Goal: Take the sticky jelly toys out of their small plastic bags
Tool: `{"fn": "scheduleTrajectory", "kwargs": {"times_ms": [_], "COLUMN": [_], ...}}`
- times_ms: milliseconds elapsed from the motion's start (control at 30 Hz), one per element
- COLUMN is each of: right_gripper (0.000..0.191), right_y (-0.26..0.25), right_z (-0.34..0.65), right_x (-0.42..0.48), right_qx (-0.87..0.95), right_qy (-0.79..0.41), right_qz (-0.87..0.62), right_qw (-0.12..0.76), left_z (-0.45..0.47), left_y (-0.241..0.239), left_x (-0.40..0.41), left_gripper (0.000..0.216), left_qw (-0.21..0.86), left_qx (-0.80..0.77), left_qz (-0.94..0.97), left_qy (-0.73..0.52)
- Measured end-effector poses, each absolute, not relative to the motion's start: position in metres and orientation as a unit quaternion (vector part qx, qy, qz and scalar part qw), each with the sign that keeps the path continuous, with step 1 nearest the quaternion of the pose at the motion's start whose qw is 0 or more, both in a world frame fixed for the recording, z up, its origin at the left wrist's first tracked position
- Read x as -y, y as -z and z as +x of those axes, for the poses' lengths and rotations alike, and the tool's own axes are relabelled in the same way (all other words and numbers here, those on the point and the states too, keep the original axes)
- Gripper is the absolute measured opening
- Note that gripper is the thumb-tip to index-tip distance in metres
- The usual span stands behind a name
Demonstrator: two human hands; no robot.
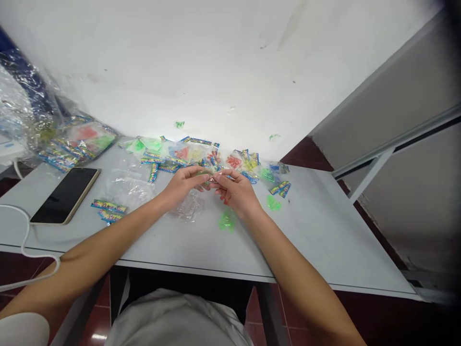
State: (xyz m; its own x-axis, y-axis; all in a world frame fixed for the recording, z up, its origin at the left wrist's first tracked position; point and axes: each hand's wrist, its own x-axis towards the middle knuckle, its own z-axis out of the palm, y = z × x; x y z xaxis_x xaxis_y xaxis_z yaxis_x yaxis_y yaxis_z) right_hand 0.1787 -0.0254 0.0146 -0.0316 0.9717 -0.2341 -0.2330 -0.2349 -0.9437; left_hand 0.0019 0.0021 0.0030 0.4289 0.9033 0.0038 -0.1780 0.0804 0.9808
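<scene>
Clear plastic packet, mostly hidden, pinched in fingertips of both left hand and right hand, above grey table. Translucent green toy lies near right wrist, nearer the body.

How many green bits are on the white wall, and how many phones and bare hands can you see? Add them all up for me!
Green bits on the wall: 2, a left green bit and a right green bit
Phone: 1
Hands: 2, left hand and right hand
Total: 5
</scene>
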Motion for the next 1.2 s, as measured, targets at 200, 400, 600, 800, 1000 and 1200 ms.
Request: {"fn": "scheduleTrajectory", "kwargs": {"times_ms": [200,400,600,800,1000,1200], "right_gripper": [0.033,0.032,0.031,0.024,0.015,0.017], "right_y": [-0.018,-0.019,-0.015,-0.012,-0.006,-0.001], "right_z": [0.178,0.178,0.183,0.189,0.186,0.185], "right_x": [0.027,0.027,0.022,0.018,0.022,0.023], "right_qx": [0.406,0.409,0.411,0.475,0.659,0.705], "right_qy": [-0.599,-0.58,-0.559,-0.432,-0.194,-0.179], "right_qz": [-0.51,-0.529,-0.519,-0.569,-0.517,-0.509], "right_qw": [0.465,0.466,0.498,0.514,0.511,0.46], "left_z": [0.002,0.0,-0.004,-0.007,-0.004,-0.002], "left_y": [-0.002,-0.002,-0.003,-0.004,-0.005,0.0], "left_x": [-0.005,-0.007,-0.012,-0.013,-0.008,-0.007], "left_gripper": [0.02,0.022,0.025,0.025,0.027,0.036], "left_qw": [0.715,0.715,0.735,0.745,0.765,0.761], "left_qx": [-0.345,-0.353,-0.365,-0.355,-0.35,-0.343], "left_qz": [0.428,0.422,0.384,0.393,0.391,0.422], "left_qy": [-0.432,-0.432,-0.423,-0.405,-0.373,-0.354]}}
